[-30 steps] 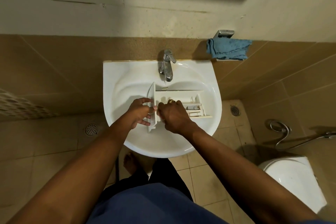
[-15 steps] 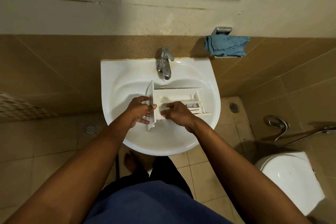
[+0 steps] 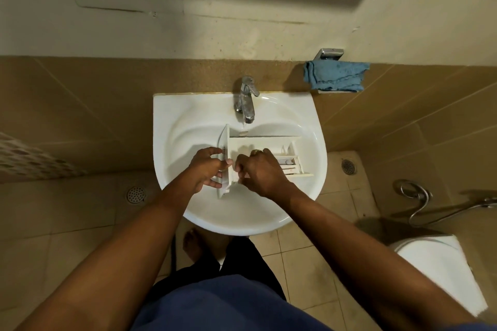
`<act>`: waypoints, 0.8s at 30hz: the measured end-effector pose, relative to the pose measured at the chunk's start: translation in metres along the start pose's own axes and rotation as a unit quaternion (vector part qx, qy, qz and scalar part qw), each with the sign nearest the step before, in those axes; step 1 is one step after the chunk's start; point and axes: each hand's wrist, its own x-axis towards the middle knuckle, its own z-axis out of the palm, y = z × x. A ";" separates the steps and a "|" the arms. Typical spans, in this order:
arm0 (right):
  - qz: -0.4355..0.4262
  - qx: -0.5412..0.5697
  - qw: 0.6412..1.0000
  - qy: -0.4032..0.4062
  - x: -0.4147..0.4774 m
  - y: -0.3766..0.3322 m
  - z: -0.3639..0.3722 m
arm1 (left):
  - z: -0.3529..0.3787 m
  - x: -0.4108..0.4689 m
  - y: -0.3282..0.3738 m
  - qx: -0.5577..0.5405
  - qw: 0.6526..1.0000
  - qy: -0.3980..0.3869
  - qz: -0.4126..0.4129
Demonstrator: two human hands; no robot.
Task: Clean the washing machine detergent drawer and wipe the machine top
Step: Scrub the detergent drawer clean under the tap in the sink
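Note:
The white detergent drawer (image 3: 271, 146) lies in the white wash basin (image 3: 188, 121) under the chrome tap (image 3: 246, 99), its front panel to the left. My left hand (image 3: 208, 169) grips that front panel, thumb on the inner side and fingers on the outer face. My right hand (image 3: 259, 172) is inside the drawer's near-left compartment with its fingers curled down against the plastic; a ring shows on one finger. The fingertips are hidden, so I cannot see whether they hold anything. A thin stream runs from the tap into the drawer.
A blue cloth (image 3: 336, 75) hangs on a chrome wall holder right of the tap. A white toilet (image 3: 441, 269) stands at lower right, with a spray hose (image 3: 419, 196) on the wall beside it. Floor drains (image 3: 135, 194) sit on the tiled floor either side of the basin.
My right hand has shifted left inside the drawer, back toward the front panel. My left hand keeps its grip on the panel. The drawer stays in place.

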 end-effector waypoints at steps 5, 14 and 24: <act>0.037 0.164 0.979 0.113 -0.026 -0.011 0.024 | -0.001 0.001 -0.001 0.002 1.000 -0.003 -0.002; -0.052 0.012 0.989 0.137 -0.057 0.055 0.023 | -0.001 0.001 0.002 0.008 1.000 -0.012 -0.007; 0.380 0.660 0.632 0.143 0.057 0.047 -0.024 | -0.002 0.001 0.002 0.009 1.000 -0.007 -0.010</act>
